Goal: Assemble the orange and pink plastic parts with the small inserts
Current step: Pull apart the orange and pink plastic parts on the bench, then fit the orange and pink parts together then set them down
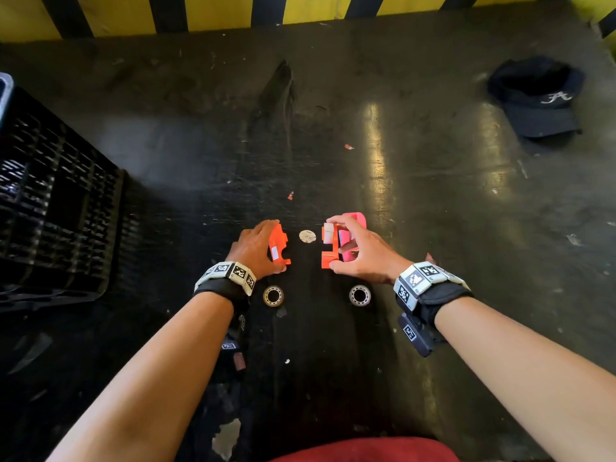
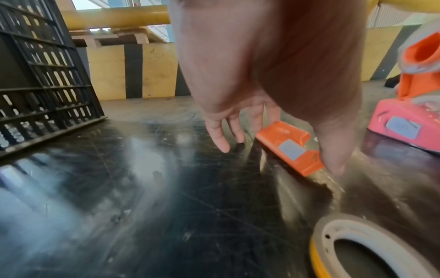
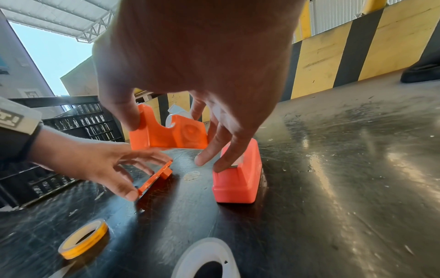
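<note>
My left hand (image 1: 274, 246) pinches a flat orange side plate (image 1: 279, 245) by its two ends, thumb near and fingers far, with one edge tilted up off the table. In the left wrist view that orange plate (image 2: 291, 148) carries a pale sticker. My right hand (image 1: 336, 244) grips an upright notched orange panel (image 3: 166, 132) between thumb and forefinger, and its other fingers rest on the pink block (image 3: 238, 178) beside it. A small white insert (image 1: 329, 232) sits at the top of that panel. A gap separates the two orange parts.
A round white disc (image 1: 307, 236) lies on the dark scratched table (image 1: 433, 195) between the hands. Two tape rolls (image 1: 273, 296) (image 1: 360, 295) lie near my wrists. A black crate (image 1: 56, 201) stands at the left, a dark cap (image 1: 536, 98) at the far right.
</note>
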